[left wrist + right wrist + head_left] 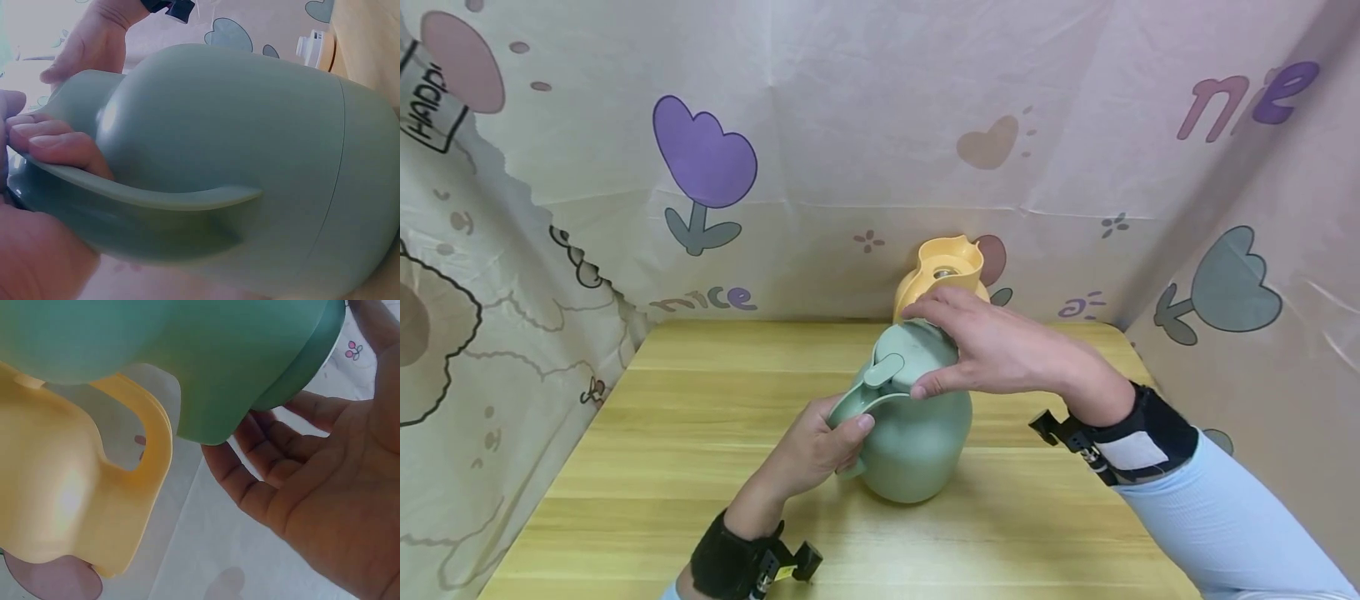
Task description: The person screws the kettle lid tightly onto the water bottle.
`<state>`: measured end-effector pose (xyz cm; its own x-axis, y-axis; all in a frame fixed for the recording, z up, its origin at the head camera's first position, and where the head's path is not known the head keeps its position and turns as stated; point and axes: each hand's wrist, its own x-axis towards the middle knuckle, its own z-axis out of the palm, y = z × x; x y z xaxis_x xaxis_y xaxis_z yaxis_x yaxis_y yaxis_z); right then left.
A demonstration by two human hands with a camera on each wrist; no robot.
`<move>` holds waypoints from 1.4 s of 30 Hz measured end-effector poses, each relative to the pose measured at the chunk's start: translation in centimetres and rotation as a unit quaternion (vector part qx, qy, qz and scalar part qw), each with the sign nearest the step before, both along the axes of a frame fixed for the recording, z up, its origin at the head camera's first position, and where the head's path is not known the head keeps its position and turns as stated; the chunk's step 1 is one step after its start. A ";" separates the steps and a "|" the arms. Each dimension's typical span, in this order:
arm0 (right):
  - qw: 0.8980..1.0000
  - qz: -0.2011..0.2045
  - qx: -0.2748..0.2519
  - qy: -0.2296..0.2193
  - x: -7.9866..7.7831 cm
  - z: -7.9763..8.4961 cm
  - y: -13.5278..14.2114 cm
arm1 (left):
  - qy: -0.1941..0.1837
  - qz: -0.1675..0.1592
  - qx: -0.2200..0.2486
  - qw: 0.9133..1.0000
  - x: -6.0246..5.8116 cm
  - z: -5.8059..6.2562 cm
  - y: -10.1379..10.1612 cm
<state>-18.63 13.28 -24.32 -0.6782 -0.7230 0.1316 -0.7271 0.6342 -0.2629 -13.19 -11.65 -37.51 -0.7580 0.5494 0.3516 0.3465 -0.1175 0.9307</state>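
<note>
A pale green vacuum jug [913,446] stands on the wooden table in the head view. My left hand [823,442] grips its handle [150,194], fingers wrapped through the loop and thumb on top. Over the jug's round lid [917,346] lies my right hand [992,342], thumb on the near side and fingers on the far side. In the right wrist view its fingertips touch the lid's edge and the spout [212,419]. Just behind stands a yellow jug [910,292], its top uncovered with a silvery part inside.
The wooden table [715,450] backs onto a patterned cloth [850,125], which also hangs at both sides. A small white and orange object [317,50], its kind unclear, sits beyond the green jug in the left wrist view. The yellow jug's handle [159,431] faces my right hand.
</note>
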 end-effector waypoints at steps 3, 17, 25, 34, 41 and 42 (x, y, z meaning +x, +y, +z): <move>1.000 0.028 -0.005 0.003 0.0 0.0 0.1 | -0.001 0.003 -0.002 1.000 0.0 0.0 0.0; 0.999 0.039 -0.012 -0.026 -0.2 0.0 0.2 | -0.003 0.006 -0.003 1.000 -0.1 0.1 -0.2; 0.999 -0.038 -0.022 -0.011 -0.2 -0.4 -0.3 | -0.006 0.007 -0.006 1.000 -0.2 0.1 -0.1; 0.999 0.022 -0.028 -0.028 0.3 -0.5 -0.1 | -0.004 0.004 -0.004 1.000 -0.1 0.1 0.0; 0.999 0.025 -0.037 -0.018 0.3 -0.9 -0.4 | -0.004 0.004 -0.002 1.000 -0.1 0.0 0.0; 0.999 0.018 -0.038 -0.013 0.2 -0.9 -0.4 | -0.005 0.004 -0.003 1.000 -0.1 0.0 0.0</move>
<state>-18.38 12.87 -25.26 -0.6566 -0.7348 0.1704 -0.7408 0.5857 -0.3288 -13.25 -11.65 -37.47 -0.7657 0.5448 0.3419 0.3390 -0.1098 0.9343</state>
